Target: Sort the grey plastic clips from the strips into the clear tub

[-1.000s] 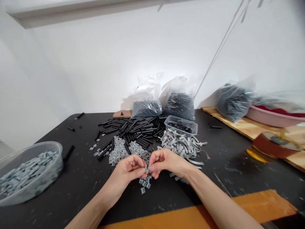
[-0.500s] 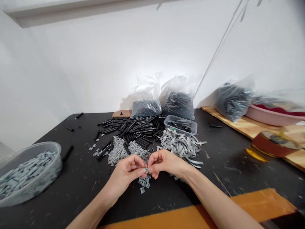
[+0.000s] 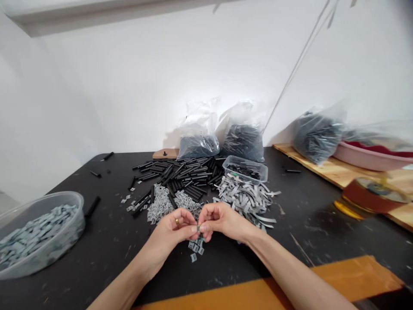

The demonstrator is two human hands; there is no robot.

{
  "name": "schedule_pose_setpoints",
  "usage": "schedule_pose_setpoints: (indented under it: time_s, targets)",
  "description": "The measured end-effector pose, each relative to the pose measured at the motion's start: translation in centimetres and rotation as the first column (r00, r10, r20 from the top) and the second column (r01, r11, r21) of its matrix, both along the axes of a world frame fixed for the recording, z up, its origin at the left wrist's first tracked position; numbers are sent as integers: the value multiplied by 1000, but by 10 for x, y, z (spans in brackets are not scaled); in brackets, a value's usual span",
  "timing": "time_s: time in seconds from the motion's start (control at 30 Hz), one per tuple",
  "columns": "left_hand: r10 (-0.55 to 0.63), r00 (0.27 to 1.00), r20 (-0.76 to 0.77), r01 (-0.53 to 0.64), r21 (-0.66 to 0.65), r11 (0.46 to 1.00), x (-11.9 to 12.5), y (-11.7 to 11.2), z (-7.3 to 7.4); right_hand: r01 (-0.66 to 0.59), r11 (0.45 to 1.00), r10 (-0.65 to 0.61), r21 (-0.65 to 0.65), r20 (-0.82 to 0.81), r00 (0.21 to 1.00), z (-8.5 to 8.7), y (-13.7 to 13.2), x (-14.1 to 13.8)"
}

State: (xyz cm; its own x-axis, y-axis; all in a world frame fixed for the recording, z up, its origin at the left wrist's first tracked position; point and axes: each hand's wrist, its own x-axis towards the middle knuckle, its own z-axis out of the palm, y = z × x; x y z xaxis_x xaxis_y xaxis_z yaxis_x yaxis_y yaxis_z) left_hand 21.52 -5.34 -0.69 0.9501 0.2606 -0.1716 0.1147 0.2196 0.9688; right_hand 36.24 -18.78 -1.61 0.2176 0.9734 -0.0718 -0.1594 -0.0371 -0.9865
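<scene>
My left hand (image 3: 176,230) and my right hand (image 3: 221,221) meet over the front of the table, fingertips pinched together. Between them is a small grey plastic clip (image 3: 198,229), mostly covered by the fingers. Both hands are closed on it. Under the fingertips lie several loose grey clips (image 3: 195,247). Just beyond my left hand spreads a heap of the same grey clips (image 3: 159,201). A pile of grey strips (image 3: 245,196) lies beyond my right hand. Black tubes (image 3: 190,172) are heaped farther back.
At the left stands a clear round tub (image 3: 69,241) of grey pieces. A clear box (image 3: 263,174) holds small black parts. Plastic bags (image 3: 243,140) of black parts lean on the wall. A tape roll (image 3: 371,196) sits right, by a wooden board (image 3: 325,172). Orange tape (image 3: 355,277) crosses the front.
Both hands stay together at nearly the same spot. My left fingers have turned slightly, so a ring now shows. The small clip between the fingertips has turned a little.
</scene>
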Motion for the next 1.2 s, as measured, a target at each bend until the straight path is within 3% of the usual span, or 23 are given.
schedule_pose_setpoints:
  time_s: [0.13, 0.27, 0.4, 0.57, 0.7, 0.8, 0.97, 1.13, 1.2]
  targets:
    - [15, 1000, 2, -15, -101, 995, -1, 0, 0, -29, 996, 23, 89, 64, 998, 1, 0, -2]
    - [2, 1000, 19, 1, -119, 993, -3, 3, 1, -30, 987, 0, 160, 185, 983, 3, 0, 0]
    - [88, 989, 117, -78, -90, 993, -3, 12, -2, -10, 976, -56, 218, 297, 953, 8, -1, 4]
    - [148, 979, 143, -146, -25, 989, -2, 15, -6, -26, 995, 2, 97, 235, 972, 9, -2, 0]
    - [181, 976, 122, -194, 108, 975, -1, 9, -5, 91, 993, -108, 77, 261, 959, 2, 2, -7]
    - [169, 978, 123, -184, 127, 975, 0, 6, -4, 137, 983, -168, 123, 297, 940, 0, 5, -9]
    - [143, 984, 105, -128, -130, 983, 2, 5, -6, 136, 952, -251, 273, 445, 859, 6, 4, -6]
    - [-37, 999, 28, 44, -326, 944, 2, -2, -6, 133, 935, -271, 328, 424, 864, 10, 1, -5]
    - [-51, 998, 34, 60, -372, 926, 2, -4, -6, 123, 936, -260, 329, 412, 873, 11, 1, -5]
